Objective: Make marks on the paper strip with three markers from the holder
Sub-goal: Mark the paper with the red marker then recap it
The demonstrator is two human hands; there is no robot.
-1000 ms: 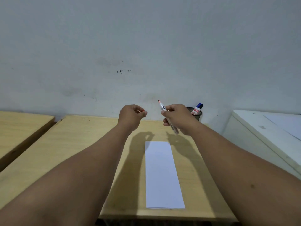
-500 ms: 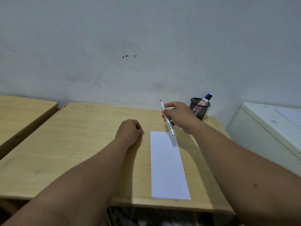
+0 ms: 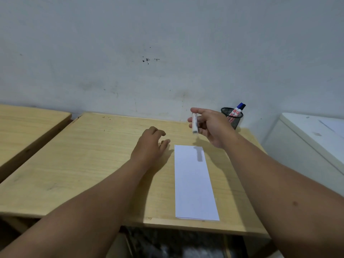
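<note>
A white paper strip (image 3: pixel 193 183) lies lengthwise on the wooden table (image 3: pixel 93 155), reaching its front edge. My right hand (image 3: pixel 214 127) hovers just above the strip's far end and pinches an uncapped white marker (image 3: pixel 194 123), blurred and nearly upright. My left hand (image 3: pixel 149 144) rests knuckles-up on the table, just left of the strip's far corner, with its fingers curled down. Whatever is under those fingers is hidden. A black mesh holder (image 3: pixel 235 121) stands at the back right by the wall, with a blue-capped marker (image 3: pixel 240 106) sticking out.
A second wooden table (image 3: pixel 28 123) stands to the left across a narrow gap. A white cabinet (image 3: pixel 307 136) sits to the right, close to the table's edge. The grey wall runs right behind the table.
My left hand came down from mid-air to rest on the table; a small red piece seen in its fingers is now hidden. My right hand has turned the marker more upright.
</note>
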